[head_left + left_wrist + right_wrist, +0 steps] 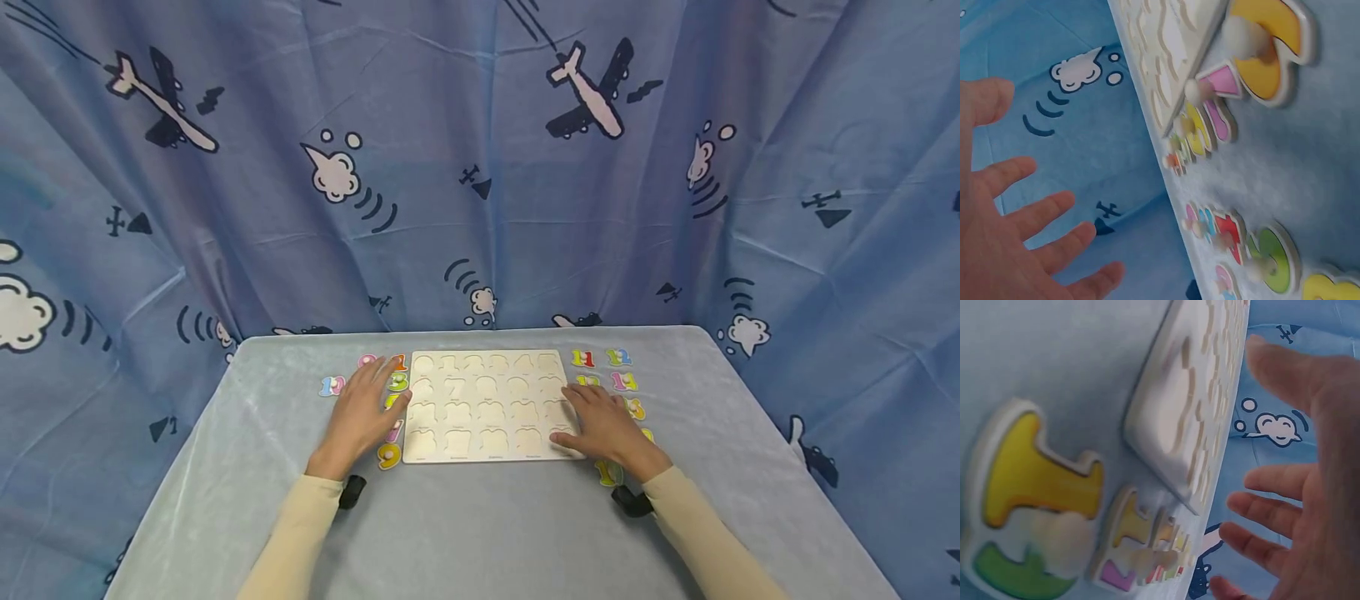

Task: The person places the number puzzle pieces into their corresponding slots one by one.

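Observation:
A pale wooden puzzle board (487,406) with several empty number-shaped slots lies in the middle of the grey table (487,533). Coloured number pieces with small knobs lie in a column on each side of it. My left hand (362,412) hovers flat over the left column, fingers spread and straight, near the green 3 (397,382) and above the yellow 9 (389,456). My right hand (600,427) lies open over the board's right front corner and the right pieces. In the wrist views both hands (1016,237) (1297,487) are open and hold nothing.
More number pieces lie at the right: a yellow-red 11 (582,358), a 12 (618,357) and a pink-yellow piece (624,382). A blue curtain with planes and clouds (480,167) hangs behind the table. Black wrist straps (351,492) show at both cuffs.

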A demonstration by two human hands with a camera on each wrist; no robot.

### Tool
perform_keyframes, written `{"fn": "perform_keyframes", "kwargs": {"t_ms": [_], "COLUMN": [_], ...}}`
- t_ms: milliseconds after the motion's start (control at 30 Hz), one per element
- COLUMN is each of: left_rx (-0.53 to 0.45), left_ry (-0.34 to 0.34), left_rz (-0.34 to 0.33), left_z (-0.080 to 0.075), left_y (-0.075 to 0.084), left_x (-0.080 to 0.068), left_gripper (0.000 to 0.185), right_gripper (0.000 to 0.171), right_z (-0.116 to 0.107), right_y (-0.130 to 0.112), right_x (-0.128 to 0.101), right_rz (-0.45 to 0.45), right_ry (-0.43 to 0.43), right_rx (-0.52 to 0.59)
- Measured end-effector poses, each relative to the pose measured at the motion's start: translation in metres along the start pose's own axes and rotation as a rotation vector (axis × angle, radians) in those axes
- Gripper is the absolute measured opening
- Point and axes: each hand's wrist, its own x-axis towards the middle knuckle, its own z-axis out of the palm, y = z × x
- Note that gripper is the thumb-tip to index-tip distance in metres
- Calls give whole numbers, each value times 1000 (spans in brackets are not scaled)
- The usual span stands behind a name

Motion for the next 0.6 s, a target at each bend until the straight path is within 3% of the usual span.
{"fn": "perform_keyframes", "kwargs": {"t_ms": [400, 600], "left_rx": [-61, -85], "left_ry": [55, 26], "left_rz": [-40, -103], "left_z": [-11, -16], "left_y": [-20, -36], "left_x": [-12, -13], "left_gripper": [57, 50], "right_gripper": [82, 79], "right_z": [6, 7], "right_y": [5, 6], "right_x": [-10, -13], "right_rz": [2, -7], "right_ry": [4, -10], "right_rx": [-14, -26]}}
